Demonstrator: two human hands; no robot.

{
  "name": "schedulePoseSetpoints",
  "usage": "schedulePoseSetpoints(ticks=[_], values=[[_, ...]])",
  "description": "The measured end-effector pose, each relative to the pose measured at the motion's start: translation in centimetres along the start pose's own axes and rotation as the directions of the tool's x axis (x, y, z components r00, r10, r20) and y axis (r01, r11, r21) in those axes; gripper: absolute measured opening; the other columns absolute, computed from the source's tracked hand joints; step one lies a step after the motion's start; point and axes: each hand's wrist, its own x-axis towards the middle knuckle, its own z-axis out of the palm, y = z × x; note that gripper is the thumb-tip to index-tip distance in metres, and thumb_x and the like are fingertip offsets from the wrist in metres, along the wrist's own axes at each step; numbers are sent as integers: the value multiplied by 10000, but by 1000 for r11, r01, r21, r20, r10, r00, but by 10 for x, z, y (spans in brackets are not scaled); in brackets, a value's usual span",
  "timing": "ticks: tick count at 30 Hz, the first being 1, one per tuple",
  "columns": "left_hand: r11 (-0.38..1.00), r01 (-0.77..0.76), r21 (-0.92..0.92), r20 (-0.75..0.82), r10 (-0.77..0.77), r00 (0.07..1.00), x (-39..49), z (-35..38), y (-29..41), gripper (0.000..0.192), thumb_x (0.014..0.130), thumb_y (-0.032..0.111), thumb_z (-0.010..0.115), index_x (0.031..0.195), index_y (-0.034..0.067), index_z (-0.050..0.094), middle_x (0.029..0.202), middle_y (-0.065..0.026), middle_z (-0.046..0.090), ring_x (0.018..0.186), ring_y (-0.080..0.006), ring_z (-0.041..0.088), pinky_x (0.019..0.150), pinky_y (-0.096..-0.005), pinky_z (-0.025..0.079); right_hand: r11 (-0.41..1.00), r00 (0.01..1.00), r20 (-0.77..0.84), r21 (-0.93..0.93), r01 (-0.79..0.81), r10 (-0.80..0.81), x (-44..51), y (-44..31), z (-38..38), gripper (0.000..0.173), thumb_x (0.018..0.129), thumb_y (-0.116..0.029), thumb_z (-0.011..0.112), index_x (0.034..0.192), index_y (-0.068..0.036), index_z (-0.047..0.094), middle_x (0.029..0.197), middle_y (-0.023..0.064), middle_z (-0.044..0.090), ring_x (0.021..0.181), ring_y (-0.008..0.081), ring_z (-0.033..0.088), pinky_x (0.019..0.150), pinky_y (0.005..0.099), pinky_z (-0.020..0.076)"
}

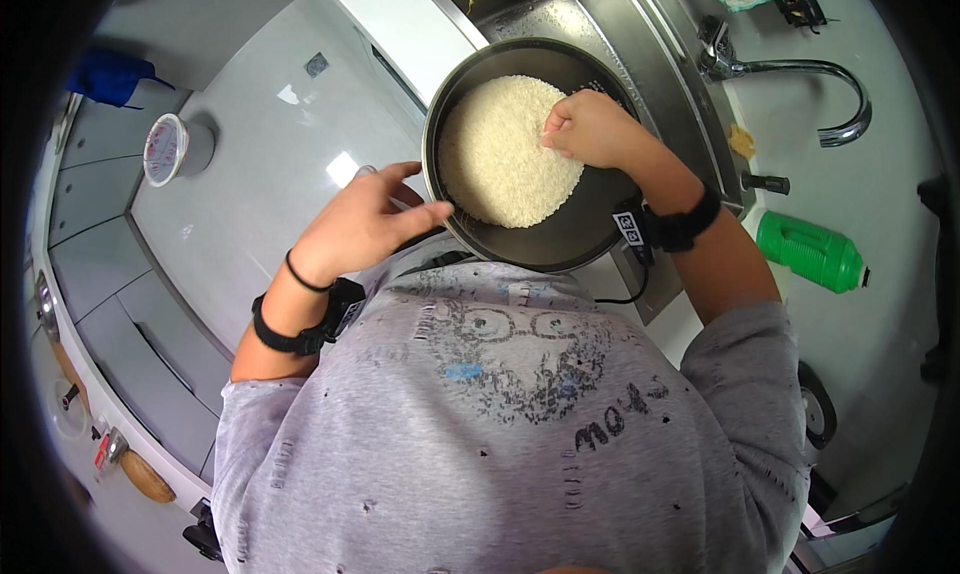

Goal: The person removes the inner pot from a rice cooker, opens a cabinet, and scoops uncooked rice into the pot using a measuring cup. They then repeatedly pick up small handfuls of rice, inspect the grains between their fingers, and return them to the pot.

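A wide, dark-lined metal pot (pixel 529 245) lies before me, close to my waist. Dry white rice (pixel 504 150) is heaped over its left and middle, with dark bare bottom showing at the right. My left hand (pixel 375 210) grips the pot's left rim, thumb at the edge and fingers along the outer side. Over the right edge of the rice, my right hand (pixel 589 129) has its fingertips pinched together. Whether any grains are between them is hidden. A few loose grains cling to the pot's inner wall near that hand.
Beyond the pot is a steel sink (pixel 540 18) with a chrome faucet (pixel 806 67) at its right. A green bottle (pixel 811 251) lies on the counter (pixel 862 184). A white bucket (pixel 176 150) stands on the floor at left. A black cable (pixel 626 298) hangs by my right wrist.
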Motion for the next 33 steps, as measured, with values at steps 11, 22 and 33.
schedulePoseSetpoints(ticks=[11,22,33], values=[[55,209,-976,214,364,906,16,46,87,689,986,534,318,1255,-85,455,1164,-226,580,1102,-296,561,1001,-386,437,792,891,-306,421,443,-336,-100,-73,-7,134,840,-106,665,889,18,651,778,81,659,685,178,638,629,289,505],[-74,367,-927,244,624,743,27,57,88,860,913,703,302,1361,-26,383,1248,-256,518,1158,-373,501,1070,-479,363,757,553,-599,-143,638,-579,-123,-80,7,176,747,-43,674,922,-24,680,770,95,620,672,242,611,604,323,490],[-81,479,-874,281,720,634,29,57,81,910,884,738,349,1482,61,237,1402,-257,411,1288,-401,416,1106,-467,320,752,559,-607,-100,652,-565,-131,-82,7,127,740,55,699,853,14,658,774,61,605,648,115,567,587,221,450]])
